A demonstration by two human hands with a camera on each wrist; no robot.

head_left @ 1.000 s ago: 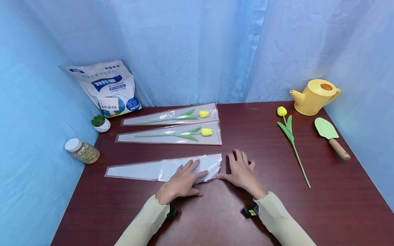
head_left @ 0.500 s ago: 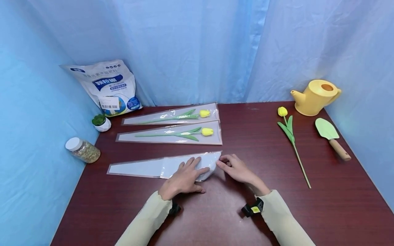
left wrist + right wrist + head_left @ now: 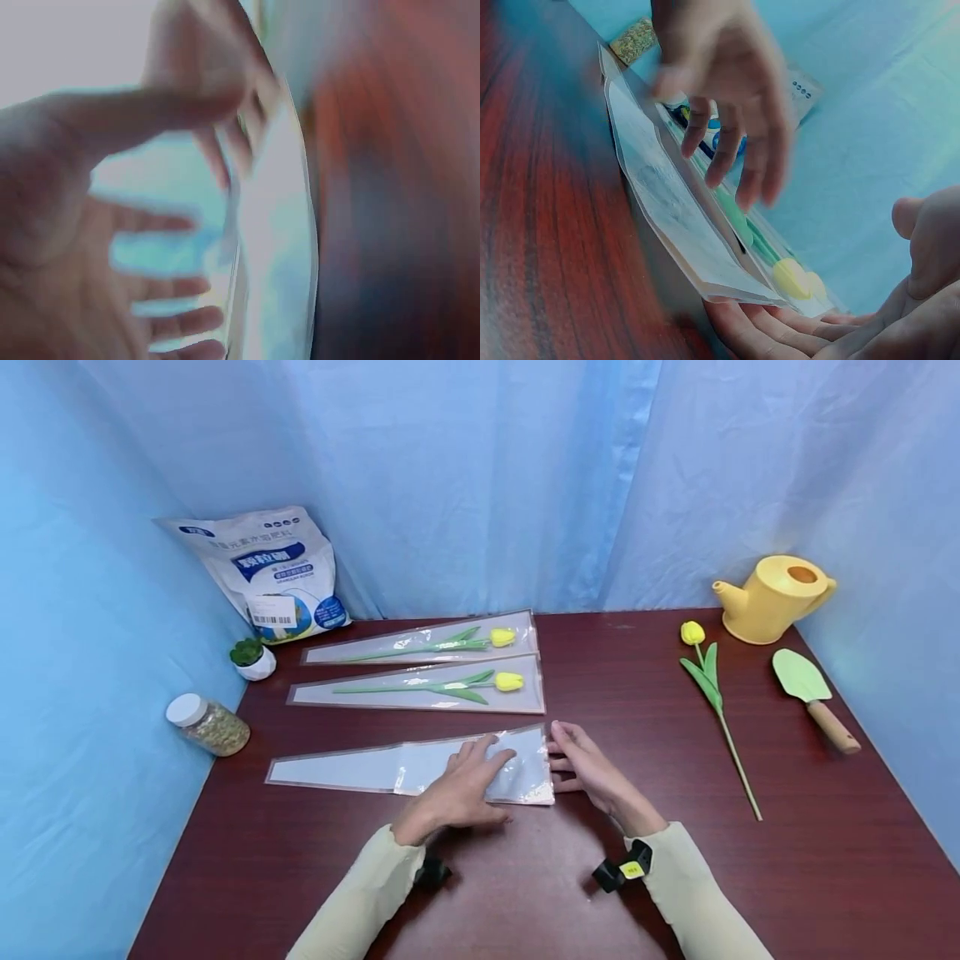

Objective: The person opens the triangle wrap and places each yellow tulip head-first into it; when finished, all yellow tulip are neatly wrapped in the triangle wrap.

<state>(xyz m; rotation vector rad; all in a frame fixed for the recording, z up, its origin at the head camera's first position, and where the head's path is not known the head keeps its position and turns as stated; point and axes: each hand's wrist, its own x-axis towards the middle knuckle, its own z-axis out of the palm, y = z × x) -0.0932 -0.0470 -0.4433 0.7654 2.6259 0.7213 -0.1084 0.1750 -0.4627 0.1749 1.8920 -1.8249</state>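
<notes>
A long tapered flower sleeve (image 3: 330,768), white-backed with a clear front, lies near the middle of the table, wide end to the right. Over its wider half my left hand (image 3: 459,792) hovers with fingers spread; the left wrist view (image 3: 94,247) is blurred. My right hand (image 3: 594,774) is at the sleeve's wide end. Its extended fingers (image 3: 750,334) touch that edge in the right wrist view, and the thumb stands away. Behind lie two similar sleeves, each with a yellow tulip (image 3: 508,682) inside. A loose yellow tulip (image 3: 705,681) lies on the right.
A yellow watering can (image 3: 761,602) and a green trowel (image 3: 801,677) with a wooden handle sit at the right. Along the left side are a fertilizer bag (image 3: 277,572), a small potted succulent (image 3: 255,662) and a white-lidded jar (image 3: 213,727). Blue curtains (image 3: 480,485) surround the table.
My right hand pinched the sleeve's wide-end corner, then let go and opened; that end now lies flatter and squarer. My left hand has lifted off the sleeve.
</notes>
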